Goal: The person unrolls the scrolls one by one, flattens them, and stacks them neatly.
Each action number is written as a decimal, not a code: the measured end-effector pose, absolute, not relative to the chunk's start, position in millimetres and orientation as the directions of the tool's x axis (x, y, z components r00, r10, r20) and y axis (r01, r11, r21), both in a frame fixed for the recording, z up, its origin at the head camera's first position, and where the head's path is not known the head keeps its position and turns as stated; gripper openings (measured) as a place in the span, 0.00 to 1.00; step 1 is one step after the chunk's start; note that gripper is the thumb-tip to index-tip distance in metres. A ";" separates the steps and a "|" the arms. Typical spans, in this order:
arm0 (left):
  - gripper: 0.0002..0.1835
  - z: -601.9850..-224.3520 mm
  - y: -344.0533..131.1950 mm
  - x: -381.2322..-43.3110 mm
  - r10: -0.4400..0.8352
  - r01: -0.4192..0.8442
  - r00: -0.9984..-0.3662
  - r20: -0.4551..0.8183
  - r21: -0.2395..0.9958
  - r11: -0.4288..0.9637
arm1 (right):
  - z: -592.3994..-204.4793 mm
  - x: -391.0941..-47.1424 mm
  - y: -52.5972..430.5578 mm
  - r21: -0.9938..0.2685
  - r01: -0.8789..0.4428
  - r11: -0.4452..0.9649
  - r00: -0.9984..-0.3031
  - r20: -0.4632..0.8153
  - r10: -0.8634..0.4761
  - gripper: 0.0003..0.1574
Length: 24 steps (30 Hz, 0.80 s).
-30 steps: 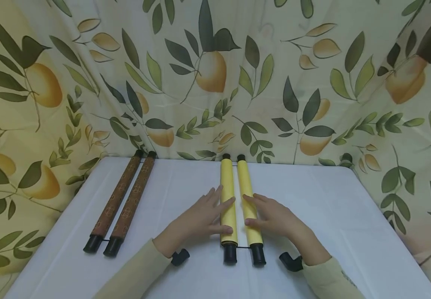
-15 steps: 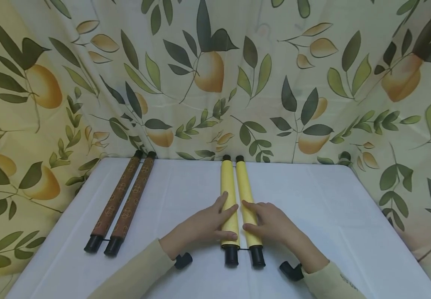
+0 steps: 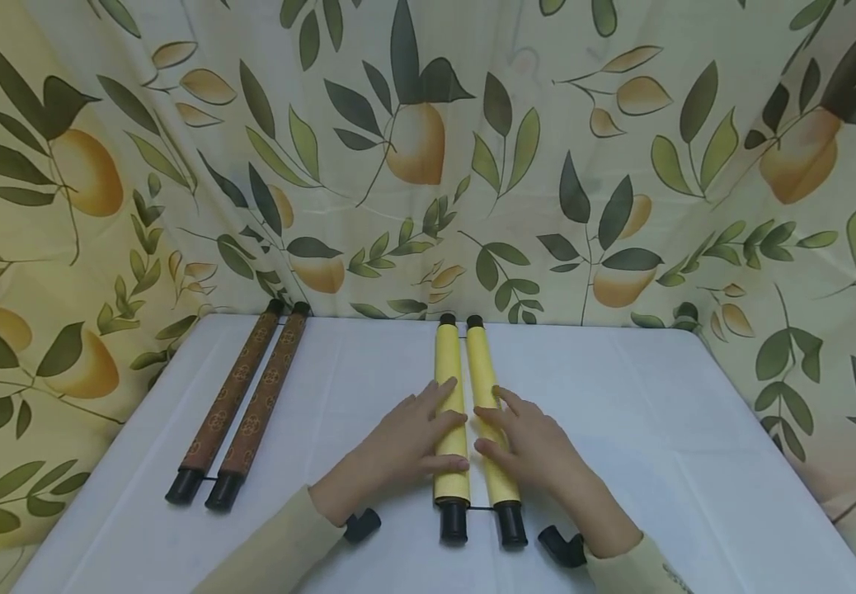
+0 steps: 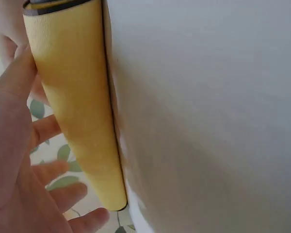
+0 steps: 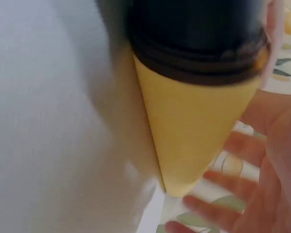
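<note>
A yellow scroll lies on the white table, rolled up from both sides into a left roll [image 3: 449, 355] and a right roll [image 3: 481, 359]. Black knobs [image 3: 453, 523] cap its ends. My left hand [image 3: 406, 433] rests on the left roll, thumb and fingers spread and lightly bent across it. On the right roll lies my right hand [image 3: 539, 437], its fingers likewise apart. In the left wrist view the thumb touches the side of the yellow roll [image 4: 77, 87]. The right wrist view has the other yellow roll [image 5: 194, 116] close up, with loosely spread fingers beside it.
A brown patterned scroll [image 3: 272, 379], also in two rolls with black knobs, lies at an angle on the left of the table [image 3: 621, 371]. Behind the table hangs a curtain [image 3: 502, 165] printed with fruit and leaves. Black wrist cameras [image 3: 363, 525] sit below both wrists.
The yellow scroll has slid a little towards me, with both hands staying on it. The brown scroll keeps its place.
</note>
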<state>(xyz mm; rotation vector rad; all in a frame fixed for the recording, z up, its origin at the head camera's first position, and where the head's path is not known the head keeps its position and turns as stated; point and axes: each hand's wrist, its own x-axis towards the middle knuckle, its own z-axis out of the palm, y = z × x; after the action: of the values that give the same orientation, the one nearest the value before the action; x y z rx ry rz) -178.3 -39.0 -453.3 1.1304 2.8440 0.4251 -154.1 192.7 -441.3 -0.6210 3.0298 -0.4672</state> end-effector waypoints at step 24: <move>0.32 -447.0 -54.8 -178.1 0.707 0.704 -0.704 0.066 0.194 0.683 | -438.9 -151.9 203.4 -0.217 -0.459 0.862 -0.886 0.041 -0.461 0.27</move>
<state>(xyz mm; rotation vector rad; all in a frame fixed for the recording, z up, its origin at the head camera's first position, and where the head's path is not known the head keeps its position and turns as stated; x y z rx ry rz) -178.1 -54.8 -447.0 1.2019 2.8690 0.3211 -151.9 203.4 -438.9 -0.7460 3.0193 -0.3473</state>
